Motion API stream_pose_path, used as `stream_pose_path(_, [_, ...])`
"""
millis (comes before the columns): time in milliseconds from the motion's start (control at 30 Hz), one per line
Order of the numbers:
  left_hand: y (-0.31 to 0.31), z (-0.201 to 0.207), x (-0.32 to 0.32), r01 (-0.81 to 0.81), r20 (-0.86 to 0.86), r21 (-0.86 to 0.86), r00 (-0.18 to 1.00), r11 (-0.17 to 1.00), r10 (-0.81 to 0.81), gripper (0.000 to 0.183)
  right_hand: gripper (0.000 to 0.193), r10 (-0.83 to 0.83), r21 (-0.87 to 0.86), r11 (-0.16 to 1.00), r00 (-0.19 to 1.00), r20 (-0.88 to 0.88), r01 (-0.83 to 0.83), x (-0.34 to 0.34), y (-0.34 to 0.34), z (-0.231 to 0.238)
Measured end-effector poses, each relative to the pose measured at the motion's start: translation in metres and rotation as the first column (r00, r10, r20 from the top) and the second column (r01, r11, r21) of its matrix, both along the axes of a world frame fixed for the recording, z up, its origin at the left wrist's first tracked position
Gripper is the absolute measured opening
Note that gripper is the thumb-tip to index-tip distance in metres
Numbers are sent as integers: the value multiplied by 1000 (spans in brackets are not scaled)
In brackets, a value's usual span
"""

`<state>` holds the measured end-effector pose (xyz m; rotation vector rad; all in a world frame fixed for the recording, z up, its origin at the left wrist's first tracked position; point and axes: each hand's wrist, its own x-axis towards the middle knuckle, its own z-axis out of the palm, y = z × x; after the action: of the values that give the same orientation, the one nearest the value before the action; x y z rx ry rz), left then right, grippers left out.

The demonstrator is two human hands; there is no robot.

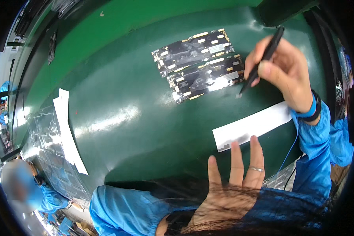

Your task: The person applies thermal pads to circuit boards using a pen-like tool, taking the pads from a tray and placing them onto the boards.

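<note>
Hair point(246, 192) overhangs the spread left hand point(228, 201) by a white strip point(251, 124); right hand point(287, 70) grips black pen-like tool point(268, 52), probably handling pale piece point(238, 95); next move needs steadiness.

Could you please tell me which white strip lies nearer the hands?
The white strip at right, whose lower edge the left hand reaches; the other white strip lies away at left, along the clear plastic.

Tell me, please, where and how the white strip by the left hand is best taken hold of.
I'd pinch the white strip at its short left end, from the left: that end is uncovered, while the right sleeve crowds the other and the left hand overlaps the near edge. It looks thin and flat on the green table, so lifting the edge first would probably help.
</note>
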<state>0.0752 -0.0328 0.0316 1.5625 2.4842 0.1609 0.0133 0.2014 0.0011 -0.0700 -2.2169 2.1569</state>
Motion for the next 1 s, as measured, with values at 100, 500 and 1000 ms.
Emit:
stream_pose_path(100, [9, -1, -22, 4, 21, 41, 1000, 999, -5, 51, 18, 52, 174, 983, 999, 6, -52, -15, 33, -10])
stream_pose_path(500, [29, -23, -79, -97, -37, -15, 995, 995, 97, 80, 14, 172, 113, 977, 982, 82, -181, -37, 38, -14])
stream_pose_path(1000, [34, -27, -76, -103, -57, -36, 993, 994, 101, 79, 14, 183, 94, 978, 982, 51, -188, -36, 41, -19])
